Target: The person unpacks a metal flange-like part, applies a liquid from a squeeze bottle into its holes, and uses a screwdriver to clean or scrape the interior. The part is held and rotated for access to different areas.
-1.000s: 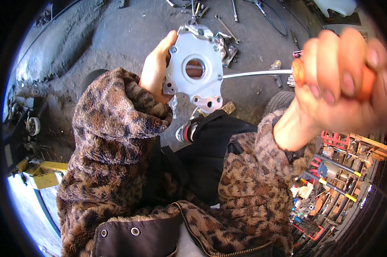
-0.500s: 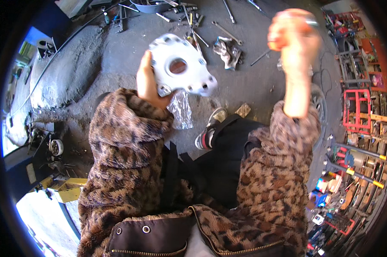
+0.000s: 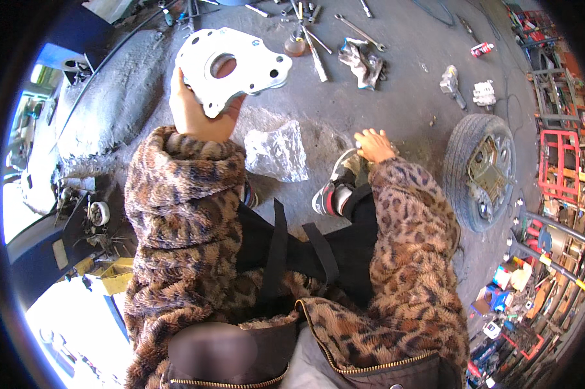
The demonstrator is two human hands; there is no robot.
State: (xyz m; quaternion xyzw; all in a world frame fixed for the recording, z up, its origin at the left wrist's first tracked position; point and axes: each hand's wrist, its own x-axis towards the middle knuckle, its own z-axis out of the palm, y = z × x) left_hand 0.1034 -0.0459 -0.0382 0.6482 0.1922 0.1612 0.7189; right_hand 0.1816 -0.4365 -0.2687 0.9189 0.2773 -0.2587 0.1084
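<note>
My left hand grips a silver-white metal cover plate from below at its near left edge. The plate is lobed, with one large round hole and several small bolt holes round its rim. Low beside my right shoe is my right hand, its fingers spread and nothing seen in them. Whatever lies beneath that palm is hidden. A crumpled clear plastic bag rests on the floor between the two hands.
A wheel with its tyre lies at right. Beyond it are a grey power tool, a white block-like part and a red can. Ahead are a pair of dirty gloves, a wrench and several other tools.
My right hand has swung down from the far upper right to beside my shoe, covering the spot where a small brownish packet lay. The plate has shifted left and tilted.
</note>
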